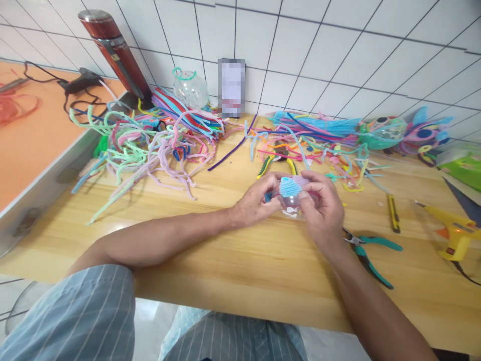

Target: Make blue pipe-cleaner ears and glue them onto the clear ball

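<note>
Both forearms came in from the lower edge and met near the middle. The left hand (255,203) was curled, with its fingers bent toward the right one. The right hand (323,208) was also curled, back of the hand facing up, fingertips pressed close to the left fingertips. Both wrists were low and slightly bent.

hands (255,203): 2 | flask (114,50): 1 | glue guns (453,233): 2 | teal pliers (370,250): 1 | utility knife (393,213): 1 | clear balls (191,90): 3 | pipe cleaners (150,143): too many to count
</note>
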Motion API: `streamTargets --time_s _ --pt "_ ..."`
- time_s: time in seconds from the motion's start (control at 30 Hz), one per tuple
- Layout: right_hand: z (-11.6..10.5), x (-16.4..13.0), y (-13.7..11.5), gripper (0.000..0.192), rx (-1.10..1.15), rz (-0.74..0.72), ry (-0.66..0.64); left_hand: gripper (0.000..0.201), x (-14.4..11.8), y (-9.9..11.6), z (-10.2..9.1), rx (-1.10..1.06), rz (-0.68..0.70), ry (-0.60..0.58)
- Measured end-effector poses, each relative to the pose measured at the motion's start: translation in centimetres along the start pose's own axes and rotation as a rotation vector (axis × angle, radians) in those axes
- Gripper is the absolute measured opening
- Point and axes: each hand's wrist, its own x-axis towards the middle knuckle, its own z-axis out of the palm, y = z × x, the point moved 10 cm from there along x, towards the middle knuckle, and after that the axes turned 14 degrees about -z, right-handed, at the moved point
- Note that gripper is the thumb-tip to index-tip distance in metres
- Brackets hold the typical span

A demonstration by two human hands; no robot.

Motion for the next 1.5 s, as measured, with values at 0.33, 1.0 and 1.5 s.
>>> streamTargets --time_s 0.33,1.0,1.5 --pt "0.3 -0.7 0.8 0.011 0.125 0.105 -0.018 0.026 0.0 -0.4 0.5 -0.076 -0.044 -0.047" --pt "0.5 -0.5 0.6 0.013 0.135 0.116 -0.017 0.011 -0.3 0.7 0.6 0.068 0.075 -0.04" --pt "-1.0 -2.3 4.9 0.058 0.206 0.356 -0.068 0.082 0.5 -0.9 1.1 0.113 -0.048 0.019"
